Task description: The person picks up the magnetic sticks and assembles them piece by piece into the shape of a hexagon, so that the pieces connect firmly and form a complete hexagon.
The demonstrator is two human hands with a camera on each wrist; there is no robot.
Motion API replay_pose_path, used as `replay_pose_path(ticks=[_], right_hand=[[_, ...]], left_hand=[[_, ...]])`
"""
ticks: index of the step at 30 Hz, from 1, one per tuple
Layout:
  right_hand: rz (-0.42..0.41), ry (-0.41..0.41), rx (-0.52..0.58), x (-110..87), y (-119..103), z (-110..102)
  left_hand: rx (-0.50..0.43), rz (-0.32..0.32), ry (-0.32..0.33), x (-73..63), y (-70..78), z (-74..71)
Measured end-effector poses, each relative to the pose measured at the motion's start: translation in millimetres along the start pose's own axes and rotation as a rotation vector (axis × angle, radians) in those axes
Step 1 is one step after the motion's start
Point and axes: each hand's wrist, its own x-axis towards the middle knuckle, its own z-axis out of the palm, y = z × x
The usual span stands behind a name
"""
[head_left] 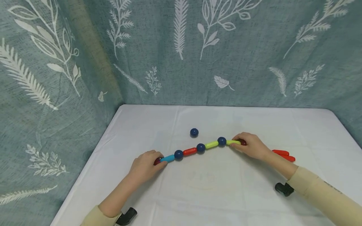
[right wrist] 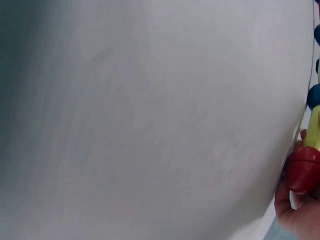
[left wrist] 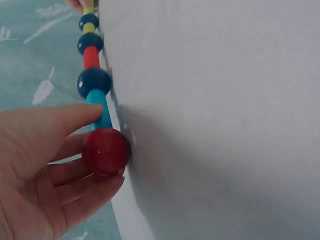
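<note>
I see a chain of coloured rods and balls (head_left: 189, 152) stretched slantwise over the white tablecloth (head_left: 209, 194). The left hand (head_left: 145, 166) pinches its blue rod (head_left: 168, 158) beside a red ball (left wrist: 106, 152); the right hand (head_left: 251, 146) grips the lime end rod (head_left: 232, 142), with what seems another red ball, partly covered. Behind the chain lies a loose navy ball (head_left: 194, 132); red rods (head_left: 287, 158) lie near the right forearm.
</note>
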Motion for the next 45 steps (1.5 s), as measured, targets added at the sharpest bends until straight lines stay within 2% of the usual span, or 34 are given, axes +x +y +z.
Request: replay_pose_path(ticks=[6, 10, 12, 16, 19, 22, 25, 27, 29, 33, 36, 41, 43, 45], right_hand=[[0.015, -0.001, 0.028, 2.7, -3, 3], [0.019, 0.004, 0.028, 4.1, -5, 5], [0.018, 0.007, 0.029, 4.2, -5, 6], [0.017, 0.007, 0.031, 4.3, -6, 6], [0.024, -0.007, 0.032, 4.1, -6, 5], [0.037, -0.023, 0.038, 4.1, -6, 3], [0.033, -0.028, 0.042, 5.6, -7, 2], [0.027, -0.023, 0.041, 8.2, -7, 3], [0.021, -0.018, 0.038, 11.7, -8, 4], [0.014, -0.011, 0.032, 19.0, -11, 8], [0.003, -0.006, 0.029, 24.0, -14, 12], [-0.016, -0.011, 0.019, 29.8, -17, 14], [-0.027, -0.027, 0.010, 29.3, -18, 13], [-0.035, -0.041, 0.000, 26.9, -17, 10]], left_hand=[[-0.113, -0.028, 0.013, 0.5, 11.4, 10.4], [-0.208, -0.042, -0.033, -2.3, 25.4, 19.5], [-0.245, -0.025, -0.068, -4.9, 33.2, 23.1], [-0.229, 0.091, -0.098, -9.8, 44.1, 26.6], [-0.140, 0.239, -0.054, -9.9, 45.2, 25.5], [-0.055, 0.430, -0.039, -6.4, 41.4, 23.2], [0.003, 0.605, -0.098, -2.8, 39.0, 23.0], [0.027, 0.673, -0.148, -1.8, 41.7, 24.7], [0.047, 0.700, -0.193, -1.6, 47.2, 28.3], [0.058, 0.713, -0.267, -3.5, 63.3, 37.4], [0.081, 0.742, -0.277, -4.5, 76.3, 44.4], [0.182, 0.846, -0.249, -1.3, 96.6, 52.9], [0.192, 0.854, -0.282, 0.6, 101.7, 53.3], [0.182, 0.835, -0.335, 2.2, 103.8, 51.1]])
